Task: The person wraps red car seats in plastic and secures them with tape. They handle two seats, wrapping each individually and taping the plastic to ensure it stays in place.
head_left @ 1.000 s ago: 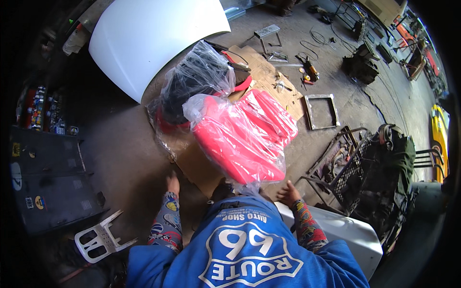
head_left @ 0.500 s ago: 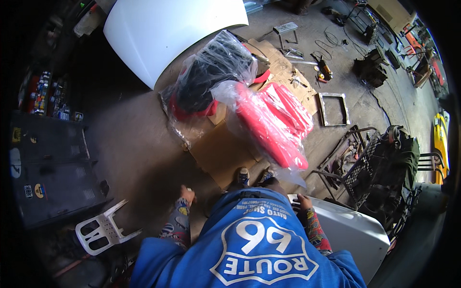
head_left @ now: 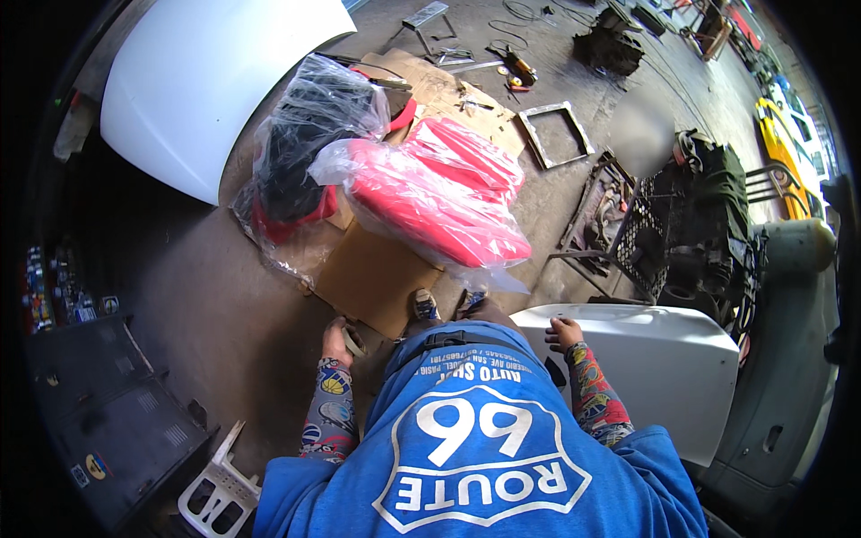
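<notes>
My left hand (head_left: 337, 342) hangs by my hip, its fingers curled around a small pale roll (head_left: 354, 341). My right hand (head_left: 563, 334) hangs loose with its fingers apart, just above the edge of a white body panel (head_left: 655, 368). Neither hand touches the red part wrapped in clear plastic (head_left: 430, 202), which lies on the floor ahead of my shoes. A second plastic-wrapped bundle (head_left: 305, 143), black and red, lies to its left. Both rest partly on flattened cardboard (head_left: 372, 278).
A large white hood-like panel (head_left: 206, 81) lies at the far left. A square metal frame (head_left: 557, 134), tools and scrap sit farther off. A dark metal rack (head_left: 664, 233) stands at the right, a dark cabinet (head_left: 99, 421) and a white plastic stool (head_left: 215, 493) at the lower left.
I have straightened up and stepped back from the red wrapped part. Both hands have dropped from near the bundle to my sides.
</notes>
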`<action>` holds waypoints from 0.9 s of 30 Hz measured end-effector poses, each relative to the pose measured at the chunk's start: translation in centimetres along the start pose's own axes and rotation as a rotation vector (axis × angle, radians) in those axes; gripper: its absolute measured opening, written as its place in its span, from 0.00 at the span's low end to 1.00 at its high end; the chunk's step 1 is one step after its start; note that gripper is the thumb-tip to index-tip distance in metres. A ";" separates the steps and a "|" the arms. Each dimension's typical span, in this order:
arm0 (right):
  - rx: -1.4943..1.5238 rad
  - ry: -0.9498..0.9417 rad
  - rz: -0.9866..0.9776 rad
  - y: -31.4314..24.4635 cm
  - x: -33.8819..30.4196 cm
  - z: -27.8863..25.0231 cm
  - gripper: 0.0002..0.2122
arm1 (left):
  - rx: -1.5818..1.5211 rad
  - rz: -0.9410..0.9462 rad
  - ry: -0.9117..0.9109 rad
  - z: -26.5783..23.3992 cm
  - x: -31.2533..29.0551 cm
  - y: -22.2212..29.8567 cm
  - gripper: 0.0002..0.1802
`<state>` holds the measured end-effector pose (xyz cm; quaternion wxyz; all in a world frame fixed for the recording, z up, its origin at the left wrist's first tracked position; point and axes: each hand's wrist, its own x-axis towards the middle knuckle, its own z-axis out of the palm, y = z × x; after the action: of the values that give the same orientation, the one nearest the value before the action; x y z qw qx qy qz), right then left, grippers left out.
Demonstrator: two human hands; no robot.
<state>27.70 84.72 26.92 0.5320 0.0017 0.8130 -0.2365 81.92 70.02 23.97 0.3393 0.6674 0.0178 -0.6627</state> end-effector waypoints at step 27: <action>-0.104 -0.146 -0.075 -16.5 22.3 -22.7 0.17 | 0.359 1.527 0.232 53.2 -17.2 7.0 0.30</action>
<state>-5.78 73.22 21.22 0.5801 -0.0734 0.7827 -0.2133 36.72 46.60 48.20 0.5832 0.6045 -0.5168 -0.1656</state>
